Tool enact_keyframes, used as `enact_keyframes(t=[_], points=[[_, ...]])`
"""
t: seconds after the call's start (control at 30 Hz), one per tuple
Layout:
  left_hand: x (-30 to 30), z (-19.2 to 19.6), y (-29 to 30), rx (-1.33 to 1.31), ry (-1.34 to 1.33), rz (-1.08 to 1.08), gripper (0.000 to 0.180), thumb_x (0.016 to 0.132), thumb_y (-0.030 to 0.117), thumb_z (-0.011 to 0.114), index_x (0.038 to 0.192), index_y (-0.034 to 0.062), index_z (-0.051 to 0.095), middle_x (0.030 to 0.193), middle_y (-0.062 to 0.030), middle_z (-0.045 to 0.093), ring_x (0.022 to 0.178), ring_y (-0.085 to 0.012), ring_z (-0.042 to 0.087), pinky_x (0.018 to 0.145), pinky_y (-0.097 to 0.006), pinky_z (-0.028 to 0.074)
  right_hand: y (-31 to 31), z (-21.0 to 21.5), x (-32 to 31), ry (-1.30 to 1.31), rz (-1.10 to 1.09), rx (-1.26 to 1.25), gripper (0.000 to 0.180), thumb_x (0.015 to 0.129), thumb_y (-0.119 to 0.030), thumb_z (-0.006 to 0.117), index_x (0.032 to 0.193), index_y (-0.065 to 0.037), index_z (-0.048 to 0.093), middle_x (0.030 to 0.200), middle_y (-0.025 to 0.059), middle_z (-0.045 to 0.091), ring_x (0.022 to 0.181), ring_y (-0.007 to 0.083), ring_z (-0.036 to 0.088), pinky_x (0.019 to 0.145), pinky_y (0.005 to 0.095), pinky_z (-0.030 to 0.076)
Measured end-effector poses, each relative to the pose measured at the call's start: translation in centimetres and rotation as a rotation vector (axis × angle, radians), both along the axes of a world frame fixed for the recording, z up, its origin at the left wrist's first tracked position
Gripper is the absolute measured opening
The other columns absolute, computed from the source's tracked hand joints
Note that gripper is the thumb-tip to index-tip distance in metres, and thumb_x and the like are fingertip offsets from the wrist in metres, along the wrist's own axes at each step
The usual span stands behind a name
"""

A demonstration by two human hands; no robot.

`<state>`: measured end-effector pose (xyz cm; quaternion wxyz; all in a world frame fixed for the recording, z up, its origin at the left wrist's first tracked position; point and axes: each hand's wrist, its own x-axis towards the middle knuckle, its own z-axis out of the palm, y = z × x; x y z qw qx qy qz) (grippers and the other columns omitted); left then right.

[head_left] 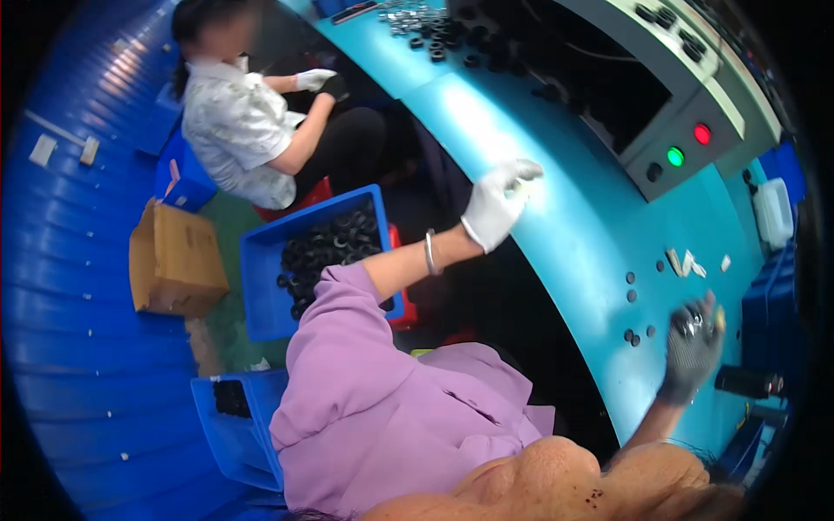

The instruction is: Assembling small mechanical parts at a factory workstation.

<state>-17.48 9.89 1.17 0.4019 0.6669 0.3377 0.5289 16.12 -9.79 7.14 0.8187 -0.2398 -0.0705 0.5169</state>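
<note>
My left hand (499,208), in a white glove, is over the near edge of the turquoise table (565,226). Its fingers are pressed together; what they pinch, if anything, is too small to make out. Further right, my right hand (695,343) wears a grey glove with a shiny dark patch on it. Those fingers are curled, with bare-looking tips at the top, and I cannot tell what lies in them. Beside it on the table are several small black round pieces (629,335). Crumpled whitish scraps (688,264) lie just beyond that hand.
A grey machine (647,165) with red and green lights stands on the table. Black rings (473,39) and shiny metal parts (413,19) are heaped at the far end. Left of me are a blue bin (252,278) of black rings, a cardboard box (182,260) and a seated co-worker (234,130).
</note>
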Motion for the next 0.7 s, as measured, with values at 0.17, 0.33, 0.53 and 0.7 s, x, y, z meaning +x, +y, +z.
enact_keyframes(t=[0.17,0.33,0.53,0.7], points=[[2.0,1.5,3.1,-0.557,-0.276,-0.109,0.03,0.095,0.004,0.054,0.122,-0.005,0.065,0.117,-0.0133,0.068,0.101,-0.0204,0.066,0.092,-0.033,0.054,6.5,-0.9,-8.4,0.14,0.329,-0.114,0.046,0.099,-0.003,0.049,0.144,0.005,0.041,0.111,0.0141,0.053,0.093,0.0168,0.05,0.071,0.0241,0.046],[5.5,-0.8,9.2,-0.03,-0.073,-0.022,0.029,0.093,0.003,0.059,0.12,-0.0009,0.068,0.116,-0.0122,0.069,0.104,-0.0207,0.067,0.092,-0.032,0.054,11.2,-1.8,-14.2,-0.817,0.41,-0.279,0.035,0.098,-0.009,0.045,0.131,0.003,0.051,0.096,0.0073,0.06,0.067,0.0092,0.048,0.058,0.0219,0.039],[14.7,-0.4,19.2,0.6,0.54,0.197,0.025,0.082,0.018,0.067,0.103,0.0056,0.073,0.108,-0.0171,0.067,0.103,-0.0367,0.061,0.09,-0.046,0.051,14.6,-6.1,-15.9,-1.977,-0.05,-0.087,0.018,0.088,-0.007,0.066,0.106,-0.008,0.062,0.093,0.0125,0.066,0.074,0.0325,0.066,0.065,0.0383,0.051],[20.0,-1.0,23.9,0.711,0.794,0.223,0.029,0.088,0.027,0.063,0.109,0.0085,0.072,0.12,-0.0167,0.064,0.114,-0.0376,0.055,0.094,-0.05,0.044,15.1,-6.1,-16.1,-1.932,0.028,-0.132,0.015,0.089,-0.009,0.066,0.103,-0.008,0.063,0.09,0.0111,0.065,0.074,0.0307,0.065,0.064,0.0385,0.05]])
